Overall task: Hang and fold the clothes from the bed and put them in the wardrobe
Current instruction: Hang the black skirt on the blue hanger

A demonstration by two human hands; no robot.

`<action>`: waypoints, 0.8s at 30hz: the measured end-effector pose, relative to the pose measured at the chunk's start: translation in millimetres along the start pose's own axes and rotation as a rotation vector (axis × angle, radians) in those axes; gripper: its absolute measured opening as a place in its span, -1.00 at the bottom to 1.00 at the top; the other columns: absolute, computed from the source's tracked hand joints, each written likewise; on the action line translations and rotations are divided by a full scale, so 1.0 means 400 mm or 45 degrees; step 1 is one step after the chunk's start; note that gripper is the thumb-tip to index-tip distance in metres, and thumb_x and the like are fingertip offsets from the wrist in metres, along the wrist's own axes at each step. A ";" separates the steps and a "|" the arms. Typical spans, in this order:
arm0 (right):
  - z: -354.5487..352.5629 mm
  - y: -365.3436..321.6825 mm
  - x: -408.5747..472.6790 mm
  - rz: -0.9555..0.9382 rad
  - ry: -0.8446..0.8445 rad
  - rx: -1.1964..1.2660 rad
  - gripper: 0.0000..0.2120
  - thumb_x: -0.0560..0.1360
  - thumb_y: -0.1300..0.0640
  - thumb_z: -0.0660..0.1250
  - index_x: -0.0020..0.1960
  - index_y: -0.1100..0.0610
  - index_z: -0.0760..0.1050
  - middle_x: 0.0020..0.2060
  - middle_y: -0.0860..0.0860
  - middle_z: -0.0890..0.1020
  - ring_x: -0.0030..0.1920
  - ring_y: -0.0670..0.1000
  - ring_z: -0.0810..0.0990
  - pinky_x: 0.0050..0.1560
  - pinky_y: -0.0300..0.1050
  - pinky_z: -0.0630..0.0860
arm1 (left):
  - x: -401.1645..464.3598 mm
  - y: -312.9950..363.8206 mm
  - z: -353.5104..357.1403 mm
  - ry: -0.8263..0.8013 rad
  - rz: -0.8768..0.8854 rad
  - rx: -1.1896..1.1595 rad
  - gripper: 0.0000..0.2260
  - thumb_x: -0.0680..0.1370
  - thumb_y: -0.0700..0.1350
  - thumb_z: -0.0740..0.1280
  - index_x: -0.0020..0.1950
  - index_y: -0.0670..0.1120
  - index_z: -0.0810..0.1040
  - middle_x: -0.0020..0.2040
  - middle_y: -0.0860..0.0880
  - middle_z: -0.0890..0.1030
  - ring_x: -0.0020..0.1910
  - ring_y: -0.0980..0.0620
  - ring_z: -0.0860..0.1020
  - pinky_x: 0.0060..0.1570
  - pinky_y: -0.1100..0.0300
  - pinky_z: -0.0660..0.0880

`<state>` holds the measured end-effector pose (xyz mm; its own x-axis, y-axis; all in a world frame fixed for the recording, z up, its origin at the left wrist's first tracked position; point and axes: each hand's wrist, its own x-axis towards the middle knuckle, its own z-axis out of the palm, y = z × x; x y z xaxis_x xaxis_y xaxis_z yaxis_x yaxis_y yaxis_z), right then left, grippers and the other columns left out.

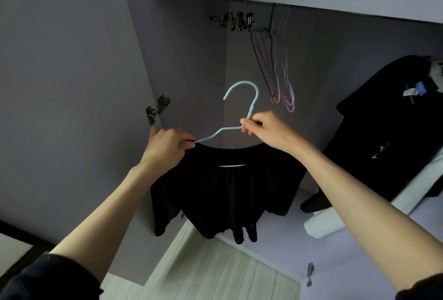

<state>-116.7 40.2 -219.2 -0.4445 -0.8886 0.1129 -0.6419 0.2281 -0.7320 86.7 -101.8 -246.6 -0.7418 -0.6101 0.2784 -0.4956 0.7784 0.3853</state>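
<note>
Now, hanger: your light blue hanger [249,105] is held up in front of the open wardrobe [191,48], hook uppermost and well below the rail [239,0].
Garment: the black top [215,191] is draped on that hanger, its neckline stretched between your two hands and its hem hanging down over the wardrobe's front edge.
Left hand: your left hand [167,146] has its fingers curled and pressed together, pinching the hanger's left shoulder wire together with the fabric at the collar.
Right hand: your right hand [263,127] pinches the hanger just below the hook's neck, thumb and fingertips closed on the wire.
Rail: a cluster of dark clip hangers [236,20] hangs at its left part; beside them, to the right, dangle several empty wire hangers [273,60] in dark blue, pink and purple.
Right side: another black garment [383,127] with a blue tag hangs at the frame's edge.
Door: the wardrobe door [72,84] stands open on your left, its metal hinge [157,110] just above your left hand.
Floor: pale wood floor [215,273] shows below.
</note>
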 end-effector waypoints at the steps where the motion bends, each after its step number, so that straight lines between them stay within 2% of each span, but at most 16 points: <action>1: -0.012 0.010 0.002 -0.001 -0.018 0.043 -0.75 0.52 -0.02 0.31 -0.33 -0.09 0.55 -0.32 -0.06 0.66 -0.31 -0.13 0.57 -0.17 -0.18 0.46 | 0.002 0.004 -0.002 0.055 0.014 -0.020 -0.86 0.56 -0.17 0.31 0.01 -0.06 0.66 -0.08 0.02 0.62 -0.10 -0.08 0.56 -0.05 0.22 0.04; 3: -0.030 0.056 0.000 0.062 -0.113 0.112 -0.96 0.45 0.03 0.42 -0.18 -0.09 0.59 -0.16 -0.05 0.68 -0.11 -0.14 0.61 0.05 -0.21 0.47 | 0.000 0.007 -0.003 0.106 0.028 -0.004 -0.86 0.54 -0.20 0.32 0.00 -0.10 0.67 -0.14 -0.04 0.60 -0.15 -0.13 0.55 -0.06 0.19 0.06; 5: -0.046 0.121 -0.015 0.173 -0.227 -0.002 -0.71 0.40 0.09 0.47 0.11 0.00 0.57 0.02 -0.02 0.63 0.05 -0.08 0.57 0.18 -0.20 0.42 | 0.000 0.004 -0.004 0.142 0.024 -0.021 -0.87 0.53 -0.24 0.33 -0.02 -0.13 0.68 -0.18 -0.06 0.58 -0.18 -0.14 0.55 -0.02 0.17 0.10; 6: -0.049 0.151 -0.027 0.237 -0.239 -0.099 -0.62 0.40 0.11 0.48 0.21 0.06 0.54 0.05 -0.01 0.62 0.08 -0.07 0.55 0.19 -0.19 0.41 | 0.001 0.001 -0.006 0.149 0.019 -0.040 -0.86 0.53 -0.25 0.33 -0.02 -0.14 0.68 -0.19 -0.06 0.58 -0.19 -0.15 0.55 0.04 0.13 0.16; 7: -0.047 0.180 -0.038 0.287 -0.220 -0.171 -0.61 0.41 0.14 0.47 0.22 0.10 0.55 0.03 -0.01 0.63 0.06 -0.07 0.56 0.18 -0.18 0.42 | 0.001 -0.004 -0.007 0.144 0.012 -0.051 -0.86 0.52 -0.26 0.33 -0.03 -0.14 0.68 -0.20 -0.05 0.58 -0.19 -0.15 0.56 0.09 0.06 0.24; 9: -0.039 0.220 -0.057 0.353 -0.151 -0.219 -0.74 0.43 0.17 0.46 0.11 0.12 0.62 -0.13 -0.08 0.65 0.01 -0.05 0.62 0.12 -0.16 0.48 | 0.002 -0.012 -0.006 0.119 -0.004 -0.060 -0.87 0.52 -0.25 0.34 -0.02 -0.14 0.68 -0.18 -0.05 0.60 -0.17 -0.15 0.58 0.13 -0.03 0.33; 11: -0.029 0.234 -0.066 0.376 -0.191 -0.240 -0.83 0.43 0.16 0.46 0.02 0.10 0.66 -0.24 -0.16 0.62 -0.03 -0.05 0.63 0.07 -0.16 0.50 | -0.005 -0.017 -0.001 0.095 -0.022 -0.057 -0.87 0.52 -0.24 0.34 -0.01 -0.13 0.68 -0.15 -0.06 0.62 -0.14 -0.14 0.58 0.13 -0.01 0.32; 15: -0.025 0.235 -0.072 0.347 -0.203 -0.335 -0.95 0.44 0.17 0.43 -0.13 0.05 0.65 -0.27 -0.15 0.62 -0.08 -0.06 0.63 0.06 -0.13 0.52 | -0.016 -0.036 -0.001 0.055 -0.074 -0.065 -0.86 0.53 -0.22 0.34 0.00 -0.10 0.68 -0.13 -0.04 0.64 -0.12 -0.13 0.59 0.11 -0.04 0.41; 17: -0.044 0.222 -0.069 0.311 -0.142 -0.415 -0.88 0.45 0.18 0.41 -0.19 -0.03 0.60 -0.25 -0.16 0.61 -0.08 -0.07 0.62 0.05 -0.13 0.53 | -0.018 -0.045 -0.008 0.050 -0.135 -0.087 -0.85 0.54 -0.21 0.33 0.01 -0.08 0.68 -0.11 -0.04 0.64 -0.08 -0.12 0.58 0.07 -0.01 0.43; 18: -0.048 0.204 -0.065 0.289 -0.141 -0.381 -0.90 0.45 0.17 0.41 -0.11 -0.03 0.59 -0.18 -0.14 0.61 -0.04 -0.06 0.61 0.06 -0.15 0.50 | -0.018 -0.047 -0.012 0.063 -0.156 -0.107 -0.85 0.53 -0.21 0.33 0.01 -0.08 0.68 -0.09 -0.04 0.65 -0.07 -0.12 0.58 0.04 0.01 0.44; 20: -0.038 0.162 -0.055 0.239 -0.201 -0.210 -0.67 0.45 0.15 0.43 0.20 0.03 0.51 0.02 -0.11 0.56 0.08 -0.08 0.53 0.12 -0.22 0.40 | -0.018 -0.041 -0.012 0.077 -0.162 -0.134 -0.85 0.53 -0.21 0.34 0.02 -0.08 0.68 -0.08 -0.05 0.66 -0.06 -0.13 0.59 -0.02 0.02 0.47; 21: -0.023 0.134 -0.049 0.216 -0.242 -0.102 -0.58 0.45 0.15 0.43 0.28 0.05 0.45 0.06 -0.09 0.54 0.11 -0.09 0.50 0.15 -0.23 0.37 | -0.018 -0.034 -0.009 0.075 -0.148 -0.146 -0.85 0.53 -0.21 0.35 0.02 -0.08 0.68 -0.10 -0.05 0.66 -0.07 -0.13 0.59 -0.04 0.02 0.48; 22: -0.004 0.108 -0.044 0.184 -0.264 -0.023 -0.63 0.47 0.16 0.41 0.25 0.05 0.47 0.04 -0.06 0.58 0.10 -0.08 0.53 0.16 -0.25 0.37 | -0.018 -0.029 -0.006 0.070 -0.133 -0.158 -0.86 0.53 -0.20 0.35 0.01 -0.08 0.68 -0.12 -0.04 0.64 -0.08 -0.13 0.58 -0.05 0.02 0.48; 24: 0.022 0.068 -0.038 0.164 -0.273 0.103 -0.92 0.50 0.19 0.36 -0.09 0.03 0.60 -0.18 0.00 0.66 -0.06 -0.06 0.62 0.04 -0.29 0.47 | -0.018 -0.020 0.002 0.064 -0.115 -0.183 -0.86 0.53 -0.19 0.35 0.01 -0.06 0.68 -0.17 0.03 0.60 -0.10 -0.10 0.57 -0.05 0.04 0.46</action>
<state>-122.0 56.6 -246.9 -0.3711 -0.9203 -0.1235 -0.5326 0.3199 -0.7836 95.8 -103.4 -252.4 -0.6719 -0.6862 0.2788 -0.4870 0.6929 0.5317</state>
